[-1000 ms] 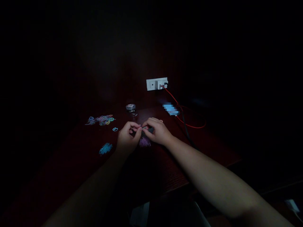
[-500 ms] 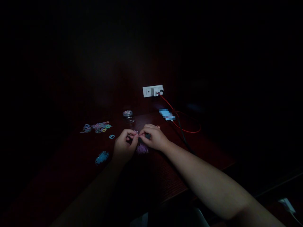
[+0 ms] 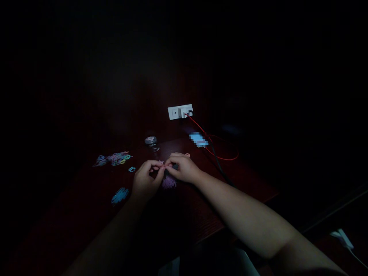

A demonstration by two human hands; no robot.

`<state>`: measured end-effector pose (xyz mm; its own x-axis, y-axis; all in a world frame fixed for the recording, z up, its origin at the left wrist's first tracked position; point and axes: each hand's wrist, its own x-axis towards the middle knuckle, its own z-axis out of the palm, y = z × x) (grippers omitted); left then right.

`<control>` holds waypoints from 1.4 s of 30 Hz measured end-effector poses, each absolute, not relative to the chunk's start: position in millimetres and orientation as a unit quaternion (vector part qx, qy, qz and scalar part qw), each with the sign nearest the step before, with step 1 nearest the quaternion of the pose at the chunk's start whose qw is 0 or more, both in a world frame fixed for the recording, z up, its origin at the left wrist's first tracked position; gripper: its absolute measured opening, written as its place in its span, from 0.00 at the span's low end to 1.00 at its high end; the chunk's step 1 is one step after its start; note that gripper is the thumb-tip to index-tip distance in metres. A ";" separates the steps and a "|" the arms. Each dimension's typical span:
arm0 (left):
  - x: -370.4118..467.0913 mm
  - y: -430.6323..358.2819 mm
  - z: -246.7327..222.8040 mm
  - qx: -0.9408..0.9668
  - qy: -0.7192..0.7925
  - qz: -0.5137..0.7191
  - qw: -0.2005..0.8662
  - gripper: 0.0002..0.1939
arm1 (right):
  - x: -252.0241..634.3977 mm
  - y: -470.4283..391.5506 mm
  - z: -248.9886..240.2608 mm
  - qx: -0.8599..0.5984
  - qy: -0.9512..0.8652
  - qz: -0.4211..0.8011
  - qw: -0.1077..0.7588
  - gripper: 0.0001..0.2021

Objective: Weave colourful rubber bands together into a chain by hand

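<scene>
My left hand point(image 3: 148, 178) and my right hand point(image 3: 182, 167) meet fingertip to fingertip over the dark red table point(image 3: 201, 207). Both are closed in a pinch; what lies between the fingertips is too small to make out. A small pinkish thing point(image 3: 161, 162) shows just behind them. Right below the fingers lies a pile of purple bands point(image 3: 169, 182). A blue pile of bands point(image 3: 120, 195) is left of my left wrist. Farther back at the left is a mixed-colour heap point(image 3: 115, 158), with a light blue band point(image 3: 131, 169) beside it. An orange band point(image 3: 187, 155) sits behind my right hand.
A small clear jar with a lid point(image 3: 151, 142) stands behind my hands. A blurred-out bright blue phone-like object point(image 3: 198, 140) lies right of it, beside red and black cables running from a white wall socket point(image 3: 173, 113). A white object point(image 3: 345, 239) is low at the right.
The view has shifted slightly, so the scene sits a little farther left. My fingertips have come closer together; both hands remain pinched.
</scene>
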<state>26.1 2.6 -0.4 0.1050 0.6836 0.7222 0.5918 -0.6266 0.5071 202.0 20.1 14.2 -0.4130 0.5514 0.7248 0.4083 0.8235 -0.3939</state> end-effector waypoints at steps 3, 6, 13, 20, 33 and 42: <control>23.3 1.5 1.6 0.739 0.444 0.505 0.033 0.05 | 201.6 19.5 14.8 -0.283 -0.839 0.085 0.457 0.03; 20.8 -0.3 1.2 0.741 0.452 0.496 0.028 0.06 | 202.6 19.1 14.8 -0.276 -0.840 0.085 0.459 0.03; 21.3 -16.6 -0.3 0.757 0.457 0.467 -0.009 0.05 | 204.6 17.1 13.6 -0.267 -0.849 0.101 0.445 0.03; -0.6 -43.4 2.4 0.701 0.517 0.489 -0.035 0.06 | 212.6 20.8 10.1 -0.278 -0.828 0.116 0.474 0.04; -28.7 -48.4 -9.4 0.660 0.619 0.426 -0.006 0.05 | 225.2 37.3 -0.4 -0.348 -0.782 0.166 0.490 0.06; -28.3 -45.7 -12.2 0.671 0.620 0.406 -0.007 0.05 | 226.2 37.9 1.6 -0.358 -0.778 0.177 0.486 0.07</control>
